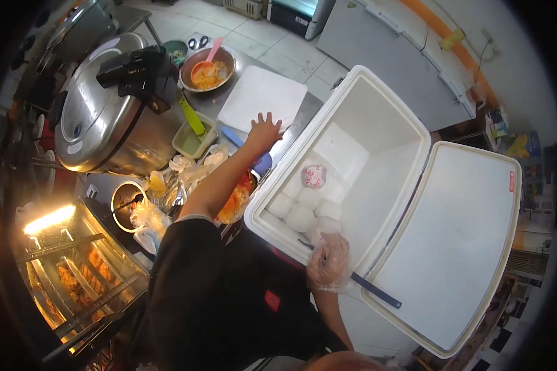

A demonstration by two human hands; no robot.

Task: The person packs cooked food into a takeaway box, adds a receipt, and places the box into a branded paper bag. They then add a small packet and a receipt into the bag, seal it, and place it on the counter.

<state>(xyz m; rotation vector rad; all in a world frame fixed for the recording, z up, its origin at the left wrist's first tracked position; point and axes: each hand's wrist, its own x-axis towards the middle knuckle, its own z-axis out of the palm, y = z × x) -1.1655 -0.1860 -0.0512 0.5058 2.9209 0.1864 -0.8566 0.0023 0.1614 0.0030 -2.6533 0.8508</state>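
My left hand (264, 132) lies with spread fingers on the near edge of a white cutting board (263, 96). Below its wrist is a blue utensil (262, 164), partly hidden by my forearm. My right hand (329, 263), in a clear plastic glove, is closed around a long utensil with a dark blue handle (377, 290); a thin dark end pokes out past the fingers, and its kind cannot be made out. That hand is over the near wall of an open white cooler box (393, 148). Several white balls (301, 219) and one red-and-white wrapped ball (314, 176) sit inside.
The cooler's lid (452, 241) hangs open to the right. Left are a large steel cooker (120, 117), a steel bowl (208, 68) with orange food and a pink spoon, a green container (195, 142) and a lit food warmer (80, 272). A chest freezer (390, 59) stands behind.
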